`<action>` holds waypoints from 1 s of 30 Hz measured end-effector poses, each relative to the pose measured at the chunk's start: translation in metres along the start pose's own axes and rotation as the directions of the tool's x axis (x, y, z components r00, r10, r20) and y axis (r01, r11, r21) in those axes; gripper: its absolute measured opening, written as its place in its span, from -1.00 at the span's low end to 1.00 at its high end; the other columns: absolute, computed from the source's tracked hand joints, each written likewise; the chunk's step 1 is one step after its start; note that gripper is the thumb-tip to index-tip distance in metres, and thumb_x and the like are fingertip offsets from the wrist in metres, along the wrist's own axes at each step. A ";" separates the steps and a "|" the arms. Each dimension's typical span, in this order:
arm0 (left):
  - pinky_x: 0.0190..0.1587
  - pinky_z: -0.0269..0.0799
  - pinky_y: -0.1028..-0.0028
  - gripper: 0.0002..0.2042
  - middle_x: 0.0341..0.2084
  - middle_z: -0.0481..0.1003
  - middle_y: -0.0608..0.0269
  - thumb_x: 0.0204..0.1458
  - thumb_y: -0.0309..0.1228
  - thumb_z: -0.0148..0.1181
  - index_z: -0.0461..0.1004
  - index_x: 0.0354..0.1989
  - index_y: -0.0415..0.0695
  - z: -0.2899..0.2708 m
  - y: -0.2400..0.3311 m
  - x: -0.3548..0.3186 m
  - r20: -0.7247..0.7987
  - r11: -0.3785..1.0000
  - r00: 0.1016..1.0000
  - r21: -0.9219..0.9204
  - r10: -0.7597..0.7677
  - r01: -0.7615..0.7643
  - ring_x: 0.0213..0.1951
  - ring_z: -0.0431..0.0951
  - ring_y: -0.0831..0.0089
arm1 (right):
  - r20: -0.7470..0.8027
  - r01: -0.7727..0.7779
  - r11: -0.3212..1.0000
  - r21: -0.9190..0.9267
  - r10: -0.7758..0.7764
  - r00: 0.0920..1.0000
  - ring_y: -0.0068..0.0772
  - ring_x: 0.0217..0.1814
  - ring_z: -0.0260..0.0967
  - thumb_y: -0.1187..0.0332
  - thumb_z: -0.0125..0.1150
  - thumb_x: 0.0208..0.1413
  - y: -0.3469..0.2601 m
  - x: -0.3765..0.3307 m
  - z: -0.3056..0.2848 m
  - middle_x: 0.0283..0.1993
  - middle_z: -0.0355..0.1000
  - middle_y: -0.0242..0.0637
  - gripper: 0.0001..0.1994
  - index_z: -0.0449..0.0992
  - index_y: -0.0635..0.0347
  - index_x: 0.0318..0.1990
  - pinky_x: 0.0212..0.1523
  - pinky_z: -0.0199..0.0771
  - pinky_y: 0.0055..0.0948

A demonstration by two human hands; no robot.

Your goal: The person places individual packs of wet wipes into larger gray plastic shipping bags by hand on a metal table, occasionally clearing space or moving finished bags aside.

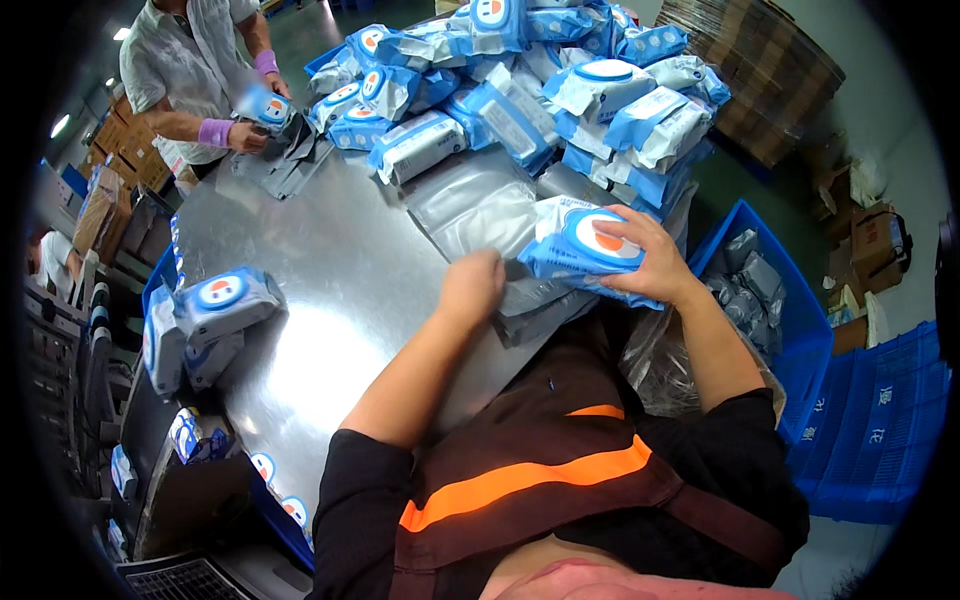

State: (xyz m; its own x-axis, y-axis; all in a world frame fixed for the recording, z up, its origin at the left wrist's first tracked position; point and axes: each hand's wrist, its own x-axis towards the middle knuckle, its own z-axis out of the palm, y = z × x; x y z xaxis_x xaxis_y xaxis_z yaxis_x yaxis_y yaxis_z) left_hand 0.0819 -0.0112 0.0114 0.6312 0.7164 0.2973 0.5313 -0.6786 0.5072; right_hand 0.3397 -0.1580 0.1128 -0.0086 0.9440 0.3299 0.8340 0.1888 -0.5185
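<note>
One blue-and-white packet point(575, 238), right of centre, sits gripped by the right hand point(655, 250), best held level; left hand point(474, 286), centre, curls narrow beside grey plastic bags point(532, 302), any pinch unclear, best steadying edges.

Packs point(512, 112) lie on the table point(350, 220), crate point(808, 385) at right

Spread white and blue over the soft, oblong plastic packet point(570, 236), broken by an orange spot inside a blue-ringed white oval. Echoed both colours across the heaped, soft plastic packets point(510, 115). Gleamed silver on the flat metal tabletop point(345, 240), grey on the thin plastic bags point(475, 200). Striped the dark-brown cloth apron point(500, 445) bright orange. Showed lilac on the cloth wristbands point(214, 132).
</note>
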 end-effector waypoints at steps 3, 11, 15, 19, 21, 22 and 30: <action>-0.18 0.42 0.04 -0.84 -0.31 0.51 -0.06 0.15 -0.35 0.09 0.49 -0.35 -0.18 -0.002 0.004 0.001 -0.070 0.987 0.992 -0.130 -0.102 0.092 -0.22 0.50 -0.13 | 0.176 0.155 0.987 0.042 -0.160 0.971 0.03 0.27 0.28 0.21 0.57 -0.36 0.005 0.001 0.015 0.29 0.33 -0.07 -0.27 0.53 -0.10 0.16 0.26 0.24 -0.13; -0.20 0.44 0.15 -0.91 -0.34 0.48 0.01 0.06 -0.50 0.20 0.50 -0.26 -0.16 0.007 0.000 -0.012 -0.305 0.988 0.948 -0.097 0.086 -0.121 -0.24 0.49 -0.04 | 0.213 -0.170 0.983 -0.070 0.181 0.960 0.04 0.21 0.35 -0.03 0.43 -0.14 -0.018 0.004 0.040 0.25 0.29 0.05 -0.31 0.45 -0.14 0.23 0.20 0.32 -0.06; -0.14 0.43 0.19 -0.86 -0.33 0.46 0.00 0.03 -0.53 0.17 0.51 -0.22 -0.15 0.005 0.001 -0.007 -0.332 0.983 0.934 -0.078 0.133 -0.168 -0.16 0.48 0.00 | 0.193 -0.163 0.910 -0.382 0.252 0.948 0.12 0.08 0.43 -0.15 0.36 -0.09 -0.054 0.007 0.055 0.05 0.35 0.09 -0.26 0.40 0.00 0.24 0.09 0.43 -0.08; -0.13 0.38 0.14 -0.61 -0.28 0.46 0.09 -0.07 -0.47 0.24 0.47 0.01 -0.14 -0.002 0.013 -0.005 -0.466 0.879 0.758 0.103 0.457 -0.466 -0.20 0.48 0.07 | 0.110 -0.335 0.917 -0.217 0.364 0.925 0.06 0.06 0.45 -0.16 0.34 -0.06 -0.049 0.014 0.055 0.04 0.40 0.05 -0.25 0.41 0.12 0.23 0.07 0.46 -0.16; -0.18 0.39 0.17 -0.47 -0.33 0.47 0.10 -0.12 -0.41 0.29 0.38 0.11 -0.20 0.000 0.019 -0.010 -0.407 0.976 0.889 0.139 0.211 -0.168 -0.23 0.50 0.11 | 0.095 -0.379 0.918 -0.119 0.391 0.916 0.04 0.06 0.46 -0.15 0.34 -0.06 -0.038 0.013 0.056 0.04 0.43 0.02 -0.26 0.43 0.11 0.23 0.09 0.45 -0.19; -0.21 0.39 0.19 -0.40 -0.35 0.48 0.10 -0.14 -0.38 0.32 0.34 0.16 -0.23 -0.002 0.023 -0.010 -0.381 0.986 0.921 0.165 0.082 -0.019 -0.24 0.51 0.14 | 0.081 -0.402 0.913 -0.069 0.406 0.910 0.04 0.06 0.46 -0.15 0.34 -0.06 -0.031 0.013 0.057 0.04 0.45 0.01 -0.26 0.44 0.10 0.22 0.11 0.45 -0.21; -0.32 0.40 0.24 -0.25 -0.49 0.46 0.08 -0.12 -0.51 0.16 0.08 0.34 -0.44 -0.009 0.058 -0.008 -0.242 0.912 0.880 0.086 0.410 -0.401 -0.41 0.48 0.16 | 0.231 -0.453 0.283 0.846 0.571 0.788 -0.32 0.08 0.42 0.13 0.43 0.04 0.027 0.012 0.081 0.12 0.42 -0.13 -0.21 0.21 0.50 0.27 0.10 0.43 -0.35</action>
State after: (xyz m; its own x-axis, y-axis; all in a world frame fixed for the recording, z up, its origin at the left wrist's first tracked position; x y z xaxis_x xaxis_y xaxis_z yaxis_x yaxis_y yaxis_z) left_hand 0.1025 -0.0544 0.0458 0.6363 0.3912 0.6649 0.2801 -0.9202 0.2734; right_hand 0.3173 -0.1195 0.0385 0.3421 0.9140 -0.2182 -0.2266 -0.1451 -0.9631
